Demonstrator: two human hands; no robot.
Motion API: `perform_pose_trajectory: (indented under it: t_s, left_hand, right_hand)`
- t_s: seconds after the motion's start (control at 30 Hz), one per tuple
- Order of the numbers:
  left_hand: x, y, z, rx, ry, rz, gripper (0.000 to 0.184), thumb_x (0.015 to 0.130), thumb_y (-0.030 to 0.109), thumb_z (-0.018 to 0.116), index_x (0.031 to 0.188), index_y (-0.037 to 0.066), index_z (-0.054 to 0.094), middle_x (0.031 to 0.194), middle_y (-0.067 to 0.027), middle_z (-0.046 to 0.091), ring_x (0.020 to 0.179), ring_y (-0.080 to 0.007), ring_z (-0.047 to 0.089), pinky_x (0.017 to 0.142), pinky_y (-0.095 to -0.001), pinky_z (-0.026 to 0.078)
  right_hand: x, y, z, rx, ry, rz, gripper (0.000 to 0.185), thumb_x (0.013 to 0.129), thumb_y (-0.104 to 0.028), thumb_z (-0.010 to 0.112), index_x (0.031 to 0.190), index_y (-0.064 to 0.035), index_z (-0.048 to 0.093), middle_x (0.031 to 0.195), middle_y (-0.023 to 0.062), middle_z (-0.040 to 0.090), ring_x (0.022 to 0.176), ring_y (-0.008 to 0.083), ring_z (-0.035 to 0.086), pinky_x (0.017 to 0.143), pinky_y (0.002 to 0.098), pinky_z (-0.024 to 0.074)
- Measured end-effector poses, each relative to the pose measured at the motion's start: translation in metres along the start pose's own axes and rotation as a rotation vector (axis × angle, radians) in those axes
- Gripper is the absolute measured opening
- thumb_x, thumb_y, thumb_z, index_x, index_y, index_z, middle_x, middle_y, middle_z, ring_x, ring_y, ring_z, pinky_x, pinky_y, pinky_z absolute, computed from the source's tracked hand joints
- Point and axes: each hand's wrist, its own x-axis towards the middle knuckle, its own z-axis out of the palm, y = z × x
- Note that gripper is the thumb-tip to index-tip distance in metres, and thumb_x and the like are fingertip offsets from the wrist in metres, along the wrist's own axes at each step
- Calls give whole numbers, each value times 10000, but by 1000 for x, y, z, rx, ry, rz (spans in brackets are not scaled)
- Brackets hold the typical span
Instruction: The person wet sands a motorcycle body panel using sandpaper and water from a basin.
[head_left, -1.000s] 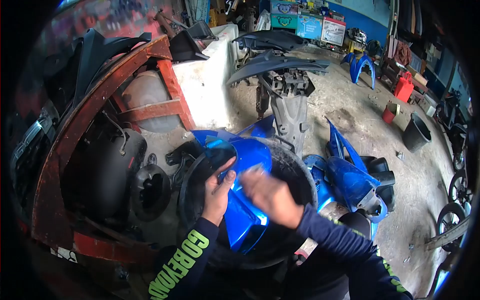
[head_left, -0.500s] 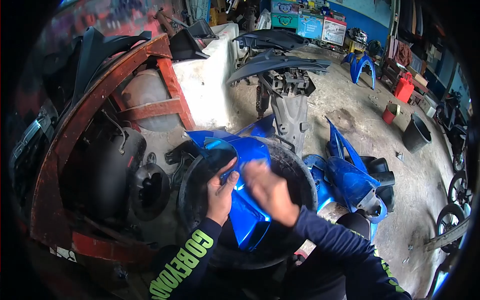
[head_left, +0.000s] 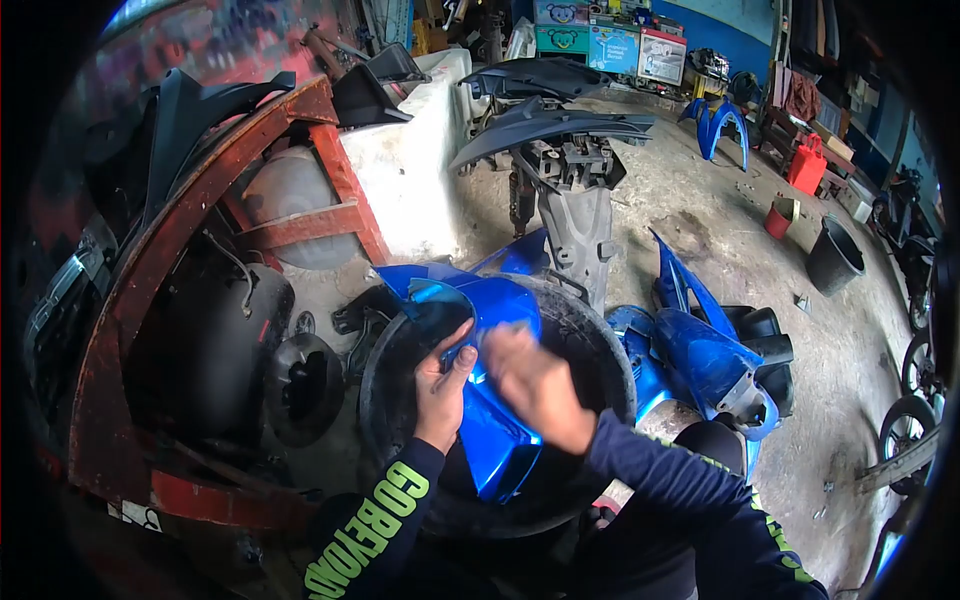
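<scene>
A glossy blue motorcycle fairing panel (head_left: 493, 432) is held at a slant over a round black tub (head_left: 618, 352). My left hand (head_left: 441, 397) grips the panel's left edge, thumb on the near side and fingers reaching behind it. On the upper middle of the panel lies my right hand (head_left: 540, 388), its fingers curled together and slightly blurred by motion. Whatever is under those fingertips is too small and smeared to make out.
More blue fairing parts (head_left: 703, 362) lie on the floor at right. A stripped motorcycle frame (head_left: 580, 225) stands beyond the tub. A red wooden frame (head_left: 150, 270), a black tank (head_left: 205, 350) and a black wheel-like part (head_left: 303, 388) crowd the left. A dark bucket (head_left: 835, 257) stands farther right.
The right hand has shifted very slightly on the panel. My left hand and the panel keep their place; the view has tilted a little.
</scene>
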Motion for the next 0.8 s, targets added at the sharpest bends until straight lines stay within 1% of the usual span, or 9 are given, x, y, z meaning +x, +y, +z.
perform_pose_trajectory:
  t_s: [0.07, 0.23, 0.33, 0.43, 0.5, 0.57, 0.7, 0.77, 0.8]
  left_hand:
    - [1, 3, 2, 24, 2, 40, 454, 961, 237, 728, 1330, -7, 627, 1359, -99, 635, 1217, -150, 575, 1095, -300, 405]
    - [-1, 2, 1, -6, -6, -28, 473, 955, 255, 738, 1340, 3, 628, 1347, -98, 643, 1190, -141, 586, 1079, -294, 412]
    - [0, -6, -2, -17, 10, -17, 490, 951, 270, 744, 1343, 1, 627, 1343, -87, 643, 1181, -127, 581, 1068, -284, 414]
    - [-5, 0, -1, -9, 17, -48, 497, 949, 273, 746, 1347, 0, 625, 1326, -80, 650, 1146, -113, 583, 1057, -281, 419]
    - [-1, -2, 0, 0, -5, -12, 499, 947, 276, 749, 1346, 2, 626, 1310, -72, 657, 1130, -108, 584, 1044, -275, 422]
    - [-1, -7, -1, -62, -7, -35, 507, 941, 282, 758, 1343, 1, 630, 1298, -65, 661, 1118, -101, 582, 1024, -266, 426]
    - [-8, -1, 1, -19, 18, -24, 481, 948, 249, 750, 1340, -2, 629, 1302, -61, 661, 1104, -94, 591, 1015, -256, 440]
    - [-4, -4, -1, -19, -1, -54, 469, 954, 238, 741, 1340, -4, 628, 1317, -75, 656, 1137, -111, 593, 1041, -272, 436]
    - [-2, -8, -4, -63, -16, -48, 469, 955, 237, 739, 1341, -4, 627, 1331, -83, 649, 1174, -122, 582, 1065, -287, 422]
  right_hand:
    - [-10, 4, 3, -36, -70, -192, 245, 854, -13, 668, 1096, 12, 701, 1264, 249, 652, 1248, 366, 616, 1135, 465, 420]
    - [15, 12, -5, 39, 92, 144, 233, 889, -12, 606, 1100, 36, 691, 1235, 265, 657, 1249, 382, 604, 1139, 466, 412]
    - [-9, 8, 5, -40, -49, -205, 258, 846, 8, 655, 1100, 8, 701, 1249, 250, 663, 1236, 355, 630, 1146, 425, 412]
    - [31, 28, -4, -46, 231, 16, 220, 885, -12, 639, 1092, 44, 686, 1105, 248, 697, 1109, 384, 679, 1097, 438, 449]
    - [13, 1, 0, -9, 116, 140, 204, 914, -15, 626, 1098, 56, 678, 1077, 241, 704, 1136, 367, 670, 1079, 441, 465]
    - [-9, -4, 9, -58, 46, -171, 192, 897, -10, 648, 1080, 37, 685, 1083, 245, 705, 1156, 358, 664, 1067, 428, 480]
    - [26, 49, 3, -140, 294, -37, 207, 905, -24, 647, 1102, 29, 688, 1038, 262, 698, 1034, 403, 696, 958, 439, 535]
    - [7, 3, 1, -7, 122, 159, 211, 902, -15, 637, 1099, 35, 694, 1103, 262, 694, 1084, 403, 684, 1002, 426, 516]
    - [-5, -4, 5, -14, 83, -3, 204, 896, -8, 639, 1087, 33, 695, 1114, 260, 694, 1094, 399, 684, 1019, 423, 507]
